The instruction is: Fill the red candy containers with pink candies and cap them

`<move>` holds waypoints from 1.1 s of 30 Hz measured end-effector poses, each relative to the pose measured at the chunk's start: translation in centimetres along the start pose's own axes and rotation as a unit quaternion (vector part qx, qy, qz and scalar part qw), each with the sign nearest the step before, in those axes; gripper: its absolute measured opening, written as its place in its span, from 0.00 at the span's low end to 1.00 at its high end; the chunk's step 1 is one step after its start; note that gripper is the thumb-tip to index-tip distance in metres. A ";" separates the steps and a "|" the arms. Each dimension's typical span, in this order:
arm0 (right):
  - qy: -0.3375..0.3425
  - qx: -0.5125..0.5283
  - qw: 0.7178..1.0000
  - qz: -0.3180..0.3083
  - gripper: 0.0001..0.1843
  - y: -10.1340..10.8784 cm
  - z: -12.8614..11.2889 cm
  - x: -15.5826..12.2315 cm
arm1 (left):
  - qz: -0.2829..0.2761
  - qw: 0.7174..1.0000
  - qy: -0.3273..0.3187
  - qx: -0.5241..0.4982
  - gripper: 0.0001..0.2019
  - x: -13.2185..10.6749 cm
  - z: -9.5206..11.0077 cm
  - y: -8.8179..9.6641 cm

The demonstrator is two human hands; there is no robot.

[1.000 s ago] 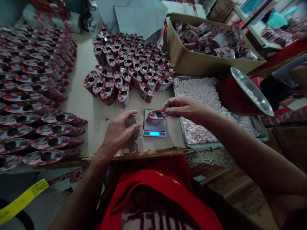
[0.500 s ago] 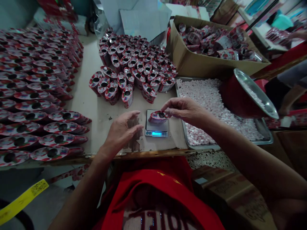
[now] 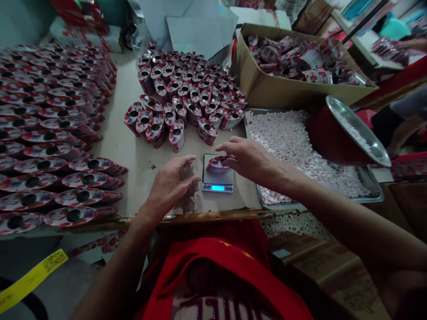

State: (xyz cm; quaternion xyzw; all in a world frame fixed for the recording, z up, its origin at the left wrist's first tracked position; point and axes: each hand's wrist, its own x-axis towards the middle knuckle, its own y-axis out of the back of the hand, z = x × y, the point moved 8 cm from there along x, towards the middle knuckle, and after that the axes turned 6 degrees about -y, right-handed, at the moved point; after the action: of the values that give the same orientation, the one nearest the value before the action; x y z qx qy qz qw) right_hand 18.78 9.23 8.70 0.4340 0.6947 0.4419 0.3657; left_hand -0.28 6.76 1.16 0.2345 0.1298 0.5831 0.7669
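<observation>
Right hand (image 3: pixel 251 161) bends over the printed pack (image 3: pixel 214 165) on the scale (image 3: pixel 216 179) beneath its fingers, grip impossible to tell; left hand (image 3: pixel 171 178), relaxed, holds nothing opposite. Weighing seems in hand, the next move likely needing a light pinch

Right hand (image 3: pixel 248 160) shifted over container (image 3: pixel 214 166), fingers spread wider

Red-and-white container (image 3: pixel 214 165), blue display (image 3: pixel 218 188).
</observation>
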 end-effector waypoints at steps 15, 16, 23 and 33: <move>-0.271 0.577 0.765 0.093 0.14 0.3 14.4 -4.0 | 0.002 0.999 0.000 0.034 0.27 -0.3 0.9 0.3; -0.262 0.582 0.765 0.094 0.13 0.1 14.1 -4.1 | 0.001 0.999 -0.005 0.035 0.27 -0.2 1.1 0.2; -0.151 0.537 0.823 0.110 0.12 0.3 9.2 -3.1 | 0.005 0.998 -0.019 0.060 0.27 0.2 2.5 -0.1; -0.041 0.378 0.914 0.140 0.11 -0.2 3.9 -1.9 | 0.006 0.999 -0.023 0.046 0.27 0.9 3.2 -1.1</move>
State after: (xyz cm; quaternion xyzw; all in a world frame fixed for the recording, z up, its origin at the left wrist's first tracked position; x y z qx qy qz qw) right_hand 22.88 8.55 7.39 0.6507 0.7262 0.1745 0.1369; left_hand 2.35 6.70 3.40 0.2835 0.1370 0.5755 0.7548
